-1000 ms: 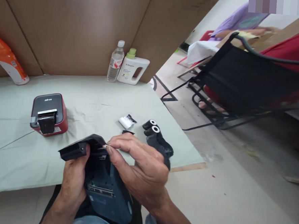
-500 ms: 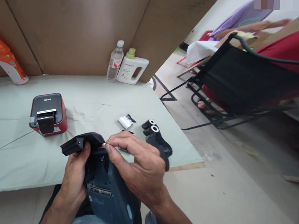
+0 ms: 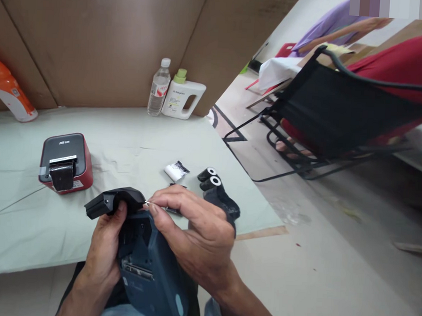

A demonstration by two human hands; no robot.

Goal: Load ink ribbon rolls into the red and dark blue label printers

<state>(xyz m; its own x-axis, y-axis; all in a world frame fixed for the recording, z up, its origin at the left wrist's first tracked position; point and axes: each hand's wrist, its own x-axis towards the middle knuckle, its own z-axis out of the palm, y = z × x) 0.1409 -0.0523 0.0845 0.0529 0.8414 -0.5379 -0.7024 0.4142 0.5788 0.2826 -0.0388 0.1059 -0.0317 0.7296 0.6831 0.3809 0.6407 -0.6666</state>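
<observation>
A dark blue portable printer (image 3: 160, 279) rests over my lap, its black lid (image 3: 117, 201) swung up and its paper compartment showing. My left hand (image 3: 106, 247) is closed round the printer's left side, with the thumb pressed on the underside of the lid. Between thumb and forefinger, my right hand (image 3: 199, 233) pinches a thin metal pin (image 3: 147, 202) at the lid's right edge, near the hinge. Whether the pin sits in a hole there is too small to tell. The right hand's other fingers are curled, partly covering small dark pieces on the table behind.
A red and black label printer (image 3: 67, 161) stands on the cloth-covered table (image 3: 115, 142). Past my hands lie a white roll (image 3: 176, 171), two black rolls (image 3: 210, 178) and dark cloth (image 3: 226, 202). Bottles (image 3: 184, 99) line the cardboard wall. Right: a folding chair (image 3: 328, 108) and people.
The view has shifted slightly, so the table objects sit a little further left. Both hands keep their grip on the printer and the pin, with the pin still at the lid edge.
</observation>
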